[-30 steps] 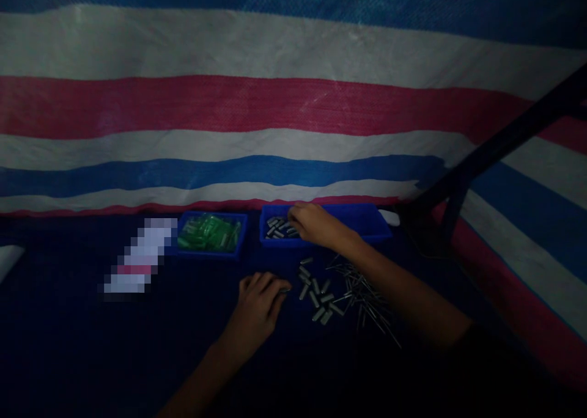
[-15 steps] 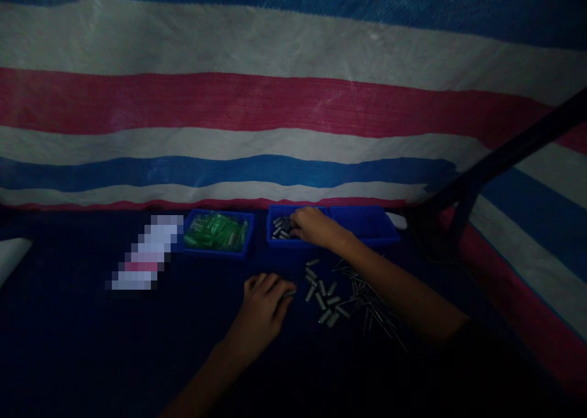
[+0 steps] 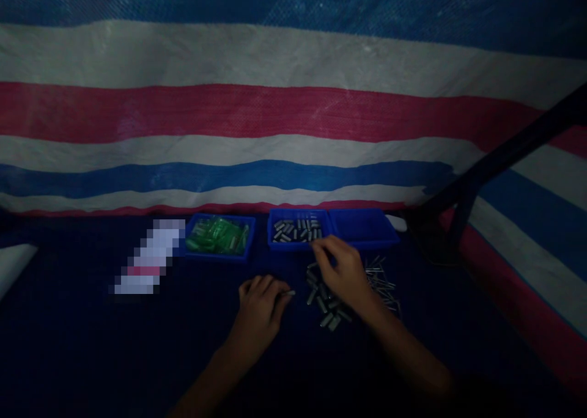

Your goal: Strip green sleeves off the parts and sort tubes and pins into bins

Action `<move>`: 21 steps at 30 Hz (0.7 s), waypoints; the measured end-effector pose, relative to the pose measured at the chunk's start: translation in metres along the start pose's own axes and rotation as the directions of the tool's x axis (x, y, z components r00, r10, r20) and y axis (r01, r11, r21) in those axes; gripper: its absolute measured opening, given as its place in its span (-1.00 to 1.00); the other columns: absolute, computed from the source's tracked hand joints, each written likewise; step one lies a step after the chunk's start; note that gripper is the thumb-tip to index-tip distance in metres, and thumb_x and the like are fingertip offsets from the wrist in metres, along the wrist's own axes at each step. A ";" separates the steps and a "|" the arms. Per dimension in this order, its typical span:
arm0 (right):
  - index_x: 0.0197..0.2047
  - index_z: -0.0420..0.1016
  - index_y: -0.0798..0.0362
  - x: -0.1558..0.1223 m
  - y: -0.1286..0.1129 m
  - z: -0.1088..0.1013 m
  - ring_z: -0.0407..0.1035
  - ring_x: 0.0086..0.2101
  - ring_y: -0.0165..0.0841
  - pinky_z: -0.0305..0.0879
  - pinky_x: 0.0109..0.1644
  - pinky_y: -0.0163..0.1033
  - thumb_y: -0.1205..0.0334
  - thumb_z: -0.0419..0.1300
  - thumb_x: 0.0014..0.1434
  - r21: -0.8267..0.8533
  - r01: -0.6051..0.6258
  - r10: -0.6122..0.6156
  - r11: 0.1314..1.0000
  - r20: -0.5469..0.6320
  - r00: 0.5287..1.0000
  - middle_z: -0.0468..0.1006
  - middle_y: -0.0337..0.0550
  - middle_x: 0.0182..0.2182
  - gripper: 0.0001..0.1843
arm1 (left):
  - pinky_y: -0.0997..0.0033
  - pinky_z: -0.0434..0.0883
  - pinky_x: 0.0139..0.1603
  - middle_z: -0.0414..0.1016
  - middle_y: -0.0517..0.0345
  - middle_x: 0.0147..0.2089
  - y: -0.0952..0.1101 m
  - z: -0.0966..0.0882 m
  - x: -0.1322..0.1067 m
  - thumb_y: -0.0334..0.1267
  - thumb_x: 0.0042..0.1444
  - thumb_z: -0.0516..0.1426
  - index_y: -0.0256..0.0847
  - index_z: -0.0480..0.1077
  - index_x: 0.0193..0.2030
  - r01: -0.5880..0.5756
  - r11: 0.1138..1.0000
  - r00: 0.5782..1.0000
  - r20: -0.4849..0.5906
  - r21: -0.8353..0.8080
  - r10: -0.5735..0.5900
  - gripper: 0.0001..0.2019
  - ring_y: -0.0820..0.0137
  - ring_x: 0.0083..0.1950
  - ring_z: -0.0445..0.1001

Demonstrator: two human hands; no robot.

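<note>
My left hand [image 3: 261, 302] is closed just left of the loose pieces, with the pale end of a small metal piece [image 3: 290, 292] sticking out between thumb and forefinger. My right hand [image 3: 342, 270] hangs over the loose pieces, in front of the blue tray [image 3: 298, 245]. Its thumb and forefinger are pinched together; what they hold, if anything, is too dark to make out. Short metal cylinders [image 3: 285, 227] fill part of that tray's left compartment. Below my right hand lie more short metal cylinders [image 3: 327, 319], partly hidden by it. Thin metal rods [image 3: 380, 283] lie in a heap to the right.
A blue bin [image 3: 220, 258] at the left holds a green plastic bag [image 3: 217, 233]. The tray's right compartment [image 3: 362, 225] adjoins the filled one, with a white object [image 3: 397, 223] beside it. A striped sheet [image 3: 275, 112] hangs behind the dark table; a dark bar [image 3: 518, 152] slants at the right.
My right hand has come out of the tray's left compartment and moved toward me and right, over the loose pieces. My left hand has stayed almost in place, still holding its small piece.
</note>
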State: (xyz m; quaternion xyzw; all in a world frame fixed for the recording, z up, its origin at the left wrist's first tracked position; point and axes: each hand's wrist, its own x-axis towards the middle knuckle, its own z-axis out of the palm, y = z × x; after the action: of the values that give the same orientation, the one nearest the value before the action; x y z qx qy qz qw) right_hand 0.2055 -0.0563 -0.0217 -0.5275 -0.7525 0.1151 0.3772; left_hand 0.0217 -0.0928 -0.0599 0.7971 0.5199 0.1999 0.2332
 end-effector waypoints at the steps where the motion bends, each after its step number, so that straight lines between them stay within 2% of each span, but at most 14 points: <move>1: -0.29 0.43 0.10 -0.017 -0.005 0.003 0.37 -0.35 -0.37 0.29 -0.24 -0.25 0.32 0.00 0.21 0.021 0.044 -0.045 0.999 0.040 0.998 0.48 -0.14 -0.42 -0.82 | 0.17 0.11 -0.08 0.43 0.20 -0.24 0.000 -0.001 0.000 -0.30 0.20 -0.02 -0.13 0.35 -0.25 -0.003 1.000 1.000 0.000 -0.023 0.003 -0.86 0.31 -0.14 0.33; 3: -0.17 0.40 0.07 -0.045 -0.015 0.008 0.37 -0.29 -0.32 0.32 -0.18 -0.19 0.32 0.05 0.17 0.025 0.086 -0.088 0.996 0.105 0.991 0.50 -0.12 -0.36 -0.83 | 0.19 0.12 -0.08 0.42 0.19 -0.25 0.000 -0.002 0.001 -0.31 0.23 -0.08 -0.15 0.35 -0.24 -0.021 0.998 1.000 0.004 -0.066 0.021 -0.81 0.33 -0.15 0.33; 4: -0.08 0.37 0.06 -0.054 -0.018 0.010 0.37 -0.24 -0.30 0.32 -0.13 -0.16 0.32 0.08 0.15 0.027 0.092 -0.095 0.995 0.153 0.984 0.50 -0.10 -0.30 -0.76 | 0.20 0.13 -0.09 0.41 0.18 -0.27 0.000 -0.003 0.001 -0.32 0.24 -0.11 -0.17 0.35 -0.25 -0.036 0.996 0.999 0.009 -0.083 0.037 -0.78 0.34 -0.16 0.33; 6: -0.03 0.32 0.05 -0.061 -0.023 0.012 0.36 -0.19 -0.29 0.32 -0.09 -0.14 0.32 0.07 0.16 0.039 0.094 -0.100 0.995 0.179 0.979 0.49 -0.08 -0.24 -0.72 | 0.23 0.15 -0.11 0.40 0.18 -0.32 0.001 -0.003 0.001 -0.32 0.25 -0.14 -0.20 0.34 -0.31 -0.067 0.992 0.997 0.020 -0.110 0.070 -0.74 0.36 -0.20 0.33; 11: -0.21 0.37 0.06 -0.056 -0.019 0.009 0.37 -0.29 -0.35 0.33 -0.12 -0.20 0.30 0.05 0.20 0.105 0.100 -0.122 0.989 0.233 0.965 0.48 -0.16 -0.35 -0.89 | 0.31 0.19 -0.20 0.35 0.20 -0.44 0.001 0.001 0.002 -0.28 0.27 -0.20 -0.23 0.28 -0.45 -0.125 0.982 0.991 0.026 -0.140 0.130 -0.65 0.41 -0.33 0.32; 15: -0.25 0.37 0.07 -0.058 -0.017 0.009 0.37 -0.30 -0.36 0.33 -0.17 -0.24 0.28 0.06 0.19 0.108 0.127 -0.154 0.986 0.296 0.943 0.47 -0.16 -0.38 -0.91 | 0.34 0.22 -0.23 0.32 0.21 -0.51 0.001 0.001 0.003 -0.28 0.27 -0.20 -0.23 0.25 -0.53 -0.167 0.974 0.985 0.013 -0.154 0.171 -0.61 0.43 -0.39 0.31; 17: -0.24 0.37 0.08 -0.060 -0.017 0.009 0.37 -0.30 -0.34 0.31 -0.17 -0.22 0.30 0.04 0.20 0.069 0.116 -0.130 0.991 0.265 0.955 0.48 -0.15 -0.37 -0.89 | 0.35 0.23 -0.22 0.36 0.21 -0.48 0.002 -0.001 0.002 -0.29 0.26 -0.17 -0.22 0.30 -0.48 -0.162 0.973 0.987 -0.002 -0.167 0.164 -0.65 0.43 -0.37 0.34; 20: -0.27 0.39 0.08 -0.060 -0.017 0.010 0.39 -0.32 -0.33 0.29 -0.18 -0.19 0.32 0.00 0.22 0.010 0.074 -0.074 0.997 0.227 0.971 0.49 -0.14 -0.38 -0.85 | 0.34 0.26 -0.16 0.44 0.20 -0.31 0.004 -0.002 -0.002 -0.26 0.20 -0.02 -0.18 0.34 -0.23 -0.177 0.973 0.983 -0.074 -0.149 0.167 -0.85 0.40 -0.24 0.38; 21: -0.29 0.40 0.08 -0.060 -0.017 0.010 0.39 -0.33 -0.33 0.28 -0.19 -0.19 0.33 -0.01 0.22 0.005 0.067 -0.067 0.998 0.227 0.972 0.50 -0.14 -0.39 -0.83 | 0.34 0.26 -0.14 0.45 0.20 -0.27 0.003 -0.002 -0.003 -0.26 0.17 0.02 -0.16 0.33 -0.17 -0.198 0.972 0.977 -0.101 -0.129 0.186 -0.87 0.39 -0.21 0.38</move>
State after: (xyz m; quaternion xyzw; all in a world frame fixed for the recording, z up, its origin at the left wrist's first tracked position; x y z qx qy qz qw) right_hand 0.1962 -0.1134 -0.0459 -0.4856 -0.8082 0.1609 0.2918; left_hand 0.0219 -0.0963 -0.0563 0.8159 0.4349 0.2923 0.2444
